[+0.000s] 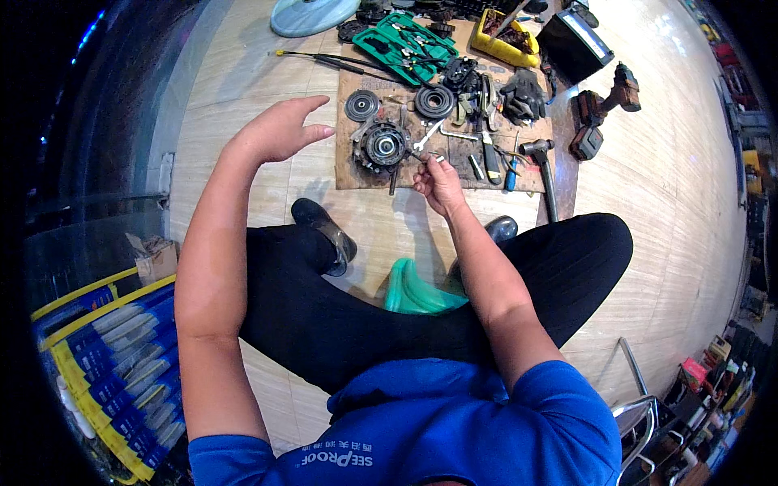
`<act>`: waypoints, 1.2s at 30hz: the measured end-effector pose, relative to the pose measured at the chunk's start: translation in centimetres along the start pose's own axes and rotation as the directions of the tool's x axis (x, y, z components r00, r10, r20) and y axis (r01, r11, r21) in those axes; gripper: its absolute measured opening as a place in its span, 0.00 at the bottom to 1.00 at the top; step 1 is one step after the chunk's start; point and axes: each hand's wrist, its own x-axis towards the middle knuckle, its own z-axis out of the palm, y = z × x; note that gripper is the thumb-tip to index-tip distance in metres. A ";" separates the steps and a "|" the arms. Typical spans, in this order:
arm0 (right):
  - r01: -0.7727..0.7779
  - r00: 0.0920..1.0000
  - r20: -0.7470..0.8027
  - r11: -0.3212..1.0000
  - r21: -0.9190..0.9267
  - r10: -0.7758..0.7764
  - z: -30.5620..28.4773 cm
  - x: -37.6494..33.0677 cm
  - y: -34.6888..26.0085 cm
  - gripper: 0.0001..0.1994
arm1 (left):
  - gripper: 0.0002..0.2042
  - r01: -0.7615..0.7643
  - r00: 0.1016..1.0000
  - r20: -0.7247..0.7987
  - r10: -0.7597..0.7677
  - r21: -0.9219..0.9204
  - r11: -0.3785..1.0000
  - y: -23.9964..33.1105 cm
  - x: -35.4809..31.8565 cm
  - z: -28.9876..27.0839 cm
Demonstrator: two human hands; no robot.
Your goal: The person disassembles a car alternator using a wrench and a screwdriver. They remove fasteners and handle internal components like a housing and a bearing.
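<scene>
My left hand hovers with fingers and thumb stretched out, holding nothing, left of a round metal hub assembly. That dark, greasy part lies on a cardboard sheet, its ringed centre facing up. Just right of it, my right hand is closed in a pinch; a small metallic bit shows at the fingertips, too small to name. Beyond the right hand lies a shiny wrench. Behind the hub assembly are a black pulley-like disc and a dark ring-shaped part.
On the cardboard's right lie a hammer, a blue-handled screwdriver and dark gloves. Farther back are a green tool case, a yellow tray and a black box. A cordless drill stands right.
</scene>
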 end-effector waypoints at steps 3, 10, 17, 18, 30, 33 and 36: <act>0.062 0.988 -0.110 0.929 -0.366 -0.109 1.2 0.6 -0.4 0.12 | 0.30 0.019 1.000 0.005 -0.019 0.002 1.000 0.4 0.0 -0.1; 0.176 0.834 0.191 -0.080 -0.981 -0.517 2.4 0.2 -1.3 0.12 | 0.30 0.000 1.000 0.013 0.000 0.015 1.000 0.0 0.4 0.3; 0.250 0.821 0.264 -0.098 -0.963 -0.507 2.7 -0.2 -1.1 0.17 | 0.30 0.014 1.000 0.023 -0.014 0.009 1.000 0.2 0.5 0.2; 0.235 0.814 0.256 -0.107 -0.966 -0.521 2.8 -0.3 -1.1 0.17 | 0.31 0.013 1.000 0.022 -0.013 0.003 1.000 0.2 0.5 0.2; 0.230 0.893 0.221 -0.024 -0.973 -0.391 4.4 -1.4 -1.9 0.14 | 0.30 0.002 1.000 0.003 -0.002 0.019 1.000 0.0 0.0 0.1; 0.236 0.871 0.225 -0.029 -0.971 -0.438 4.2 -1.3 -1.6 0.17 | 0.30 0.000 1.000 0.007 0.000 0.021 1.000 -0.1 0.1 0.2; 0.225 0.846 0.217 -0.042 -0.973 -0.487 3.3 -0.9 -1.3 0.21 | 0.30 0.005 1.000 0.016 -0.005 0.017 1.000 0.1 0.2 0.0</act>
